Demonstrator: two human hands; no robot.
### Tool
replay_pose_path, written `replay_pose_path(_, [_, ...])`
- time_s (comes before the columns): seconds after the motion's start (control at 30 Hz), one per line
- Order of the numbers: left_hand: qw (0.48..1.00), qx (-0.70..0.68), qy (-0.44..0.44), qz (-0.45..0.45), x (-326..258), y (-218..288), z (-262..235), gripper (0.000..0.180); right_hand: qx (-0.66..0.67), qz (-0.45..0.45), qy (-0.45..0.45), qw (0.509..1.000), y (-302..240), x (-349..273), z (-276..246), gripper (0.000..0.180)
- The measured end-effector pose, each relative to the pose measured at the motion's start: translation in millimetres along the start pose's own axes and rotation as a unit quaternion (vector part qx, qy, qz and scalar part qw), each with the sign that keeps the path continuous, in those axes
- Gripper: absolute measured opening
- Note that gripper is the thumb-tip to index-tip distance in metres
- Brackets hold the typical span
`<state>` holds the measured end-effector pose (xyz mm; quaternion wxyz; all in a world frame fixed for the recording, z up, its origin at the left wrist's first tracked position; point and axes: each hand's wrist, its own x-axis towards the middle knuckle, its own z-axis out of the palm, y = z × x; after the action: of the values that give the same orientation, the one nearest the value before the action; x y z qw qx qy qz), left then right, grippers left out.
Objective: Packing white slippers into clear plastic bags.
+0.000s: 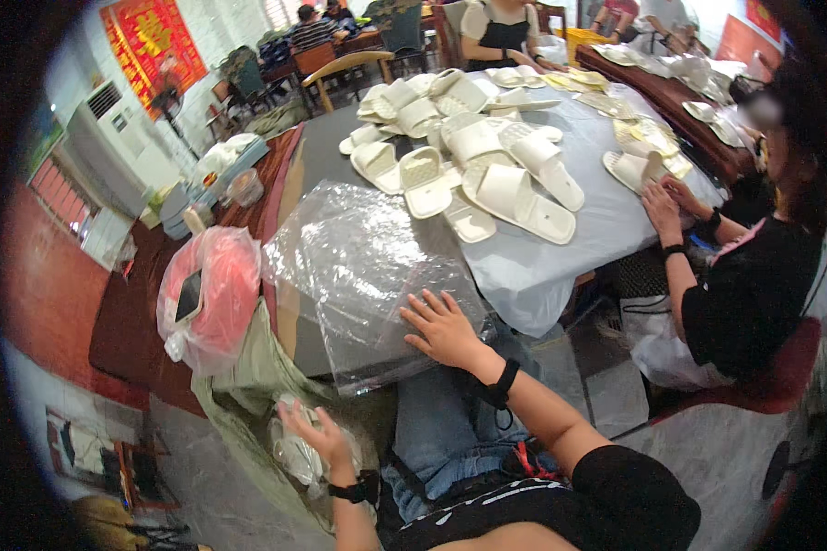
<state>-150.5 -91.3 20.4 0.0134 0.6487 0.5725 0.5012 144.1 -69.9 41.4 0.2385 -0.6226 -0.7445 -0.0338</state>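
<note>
My right hand [443, 329] lies with spread fingers on a clear plastic bag [363, 262], which is spread flat over the near side of the grey table [322, 151]. Lower down at the left, my left hand [320, 437] is raised with fingers apart and nothing in it. Beside and under that hand is crumpled clear plastic [296, 450] in an opened olive-green sack [239, 413]. Beyond the bag, a heap of cream slippers [524, 207] covers the middle of the table, several of them overlapping.
A pink bundle in clear plastic [216, 285] with a phone [188, 296] on it stands at the left. At the right a co-worker in black [744, 285] handles a slipper [630, 171]. Another person [498, 37] sits at the far side. A fan [167, 96] stands back left.
</note>
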Motion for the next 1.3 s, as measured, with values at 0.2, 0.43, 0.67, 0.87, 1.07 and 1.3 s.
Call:
replay_pose_path(0.2, [0.919, 0.182, -0.261, 0.233, 25.5, 93.3, 49.9, 0.042, 0.097, -0.021, -0.032, 0.995, 32.3, 12.9, -27.1, 0.051])
replay_pose_path(0.43, [0.903, 0.198, -0.340, 0.172, 26.9, 111.9, 85.6, 0.050, 0.282, 0.267, 0.388, 0.836, 106.6, 53.2, -81.3, 0.047])
replay_pose_path(0.67, [0.905, 0.166, -0.349, 0.176, 24.1, 125.3, 97.1, 0.056, 0.512, 0.422, 0.417, 0.621, 256.5, 91.0, -78.0, 0.091])
replay_pose_path(0.87, [0.911, 0.198, -0.338, 0.127, 27.8, 101.6, 81.6, 0.060, 0.531, 0.377, 0.356, 0.670, 143.0, 75.5, -73.6, 0.094])
replay_pose_path(1.07, [0.913, 0.178, -0.341, 0.138, 25.8, 113.9, 87.7, 0.065, 0.512, 0.290, 0.524, 0.616, 206.0, 79.2, -78.0, 0.078])
replay_pose_path(1.3, [0.919, 0.148, -0.334, 0.147, 22.5, 126.1, 104.6, 0.068, 0.707, 0.280, 0.415, 0.500, 295.9, 63.9, -109.5, 0.003])
